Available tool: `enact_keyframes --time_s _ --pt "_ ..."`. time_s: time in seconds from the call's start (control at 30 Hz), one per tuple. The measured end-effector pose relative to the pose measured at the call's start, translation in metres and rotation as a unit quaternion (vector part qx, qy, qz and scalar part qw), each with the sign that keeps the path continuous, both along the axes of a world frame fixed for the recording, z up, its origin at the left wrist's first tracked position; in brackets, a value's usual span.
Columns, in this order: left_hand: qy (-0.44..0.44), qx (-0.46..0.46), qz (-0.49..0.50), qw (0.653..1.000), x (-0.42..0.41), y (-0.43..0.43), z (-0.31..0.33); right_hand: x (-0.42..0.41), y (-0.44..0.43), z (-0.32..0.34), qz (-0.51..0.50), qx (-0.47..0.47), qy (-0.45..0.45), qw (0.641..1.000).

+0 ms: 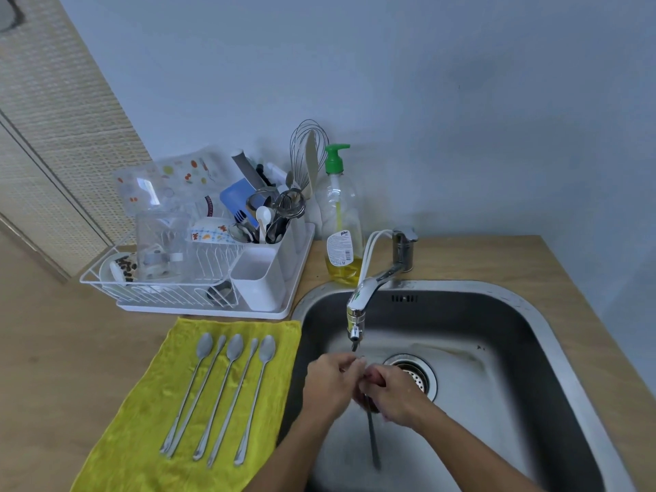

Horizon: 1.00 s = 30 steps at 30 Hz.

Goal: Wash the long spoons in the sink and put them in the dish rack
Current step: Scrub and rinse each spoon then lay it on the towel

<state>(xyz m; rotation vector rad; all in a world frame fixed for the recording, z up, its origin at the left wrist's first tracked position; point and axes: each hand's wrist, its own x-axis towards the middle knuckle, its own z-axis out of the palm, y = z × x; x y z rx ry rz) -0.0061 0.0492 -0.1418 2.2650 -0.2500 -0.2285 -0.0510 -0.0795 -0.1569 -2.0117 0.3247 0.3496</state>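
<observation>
1. The long spoon (372, 442) is over the sink (532, 316), right under the faucet (365, 296). Its handle points back toward the person (the bowl end is hidden by the hands).
2. The left hand (330, 381) and right hand (395, 397) both have their fingers (373, 379) curled around the spoon's upper end.
3. Five more long spoons (227, 395) lie side by side on a yellow towel (142, 420), on the counter (53, 349) left of the sink.
4. The dish rack (177, 291) sits behind the towel, already pretty full, with a dish soap bottle (340, 239) just beside it.

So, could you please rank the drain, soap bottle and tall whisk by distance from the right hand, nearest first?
1. Drain, just beside the right hand.
2. Soap bottle, behind the sink.
3. Tall whisk, farther back in the cutlery holder.
</observation>
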Motion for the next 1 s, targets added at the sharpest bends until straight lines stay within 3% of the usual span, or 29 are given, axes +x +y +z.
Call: enact_keyframes --time_s 0.17,0.43,0.73,1.0 --pt "-0.031 -0.046 0.031 0.998 0.004 -0.008 0.002 -0.003 0.000 -0.004 -0.015 0.039 0.009 0.999" --pt "-0.007 -0.083 0.036 0.996 0.013 -0.016 0.006 0.006 0.003 0.001 -0.017 0.054 0.052 0.997" --pt "-0.049 -0.154 0.062 0.985 0.041 -0.015 0.026 0.024 0.001 -0.016 -0.084 0.135 0.073 0.985" --pt "-0.058 -0.184 0.082 0.978 0.051 -0.013 0.030 0.012 -0.007 -0.028 -0.051 0.050 0.132 0.989"
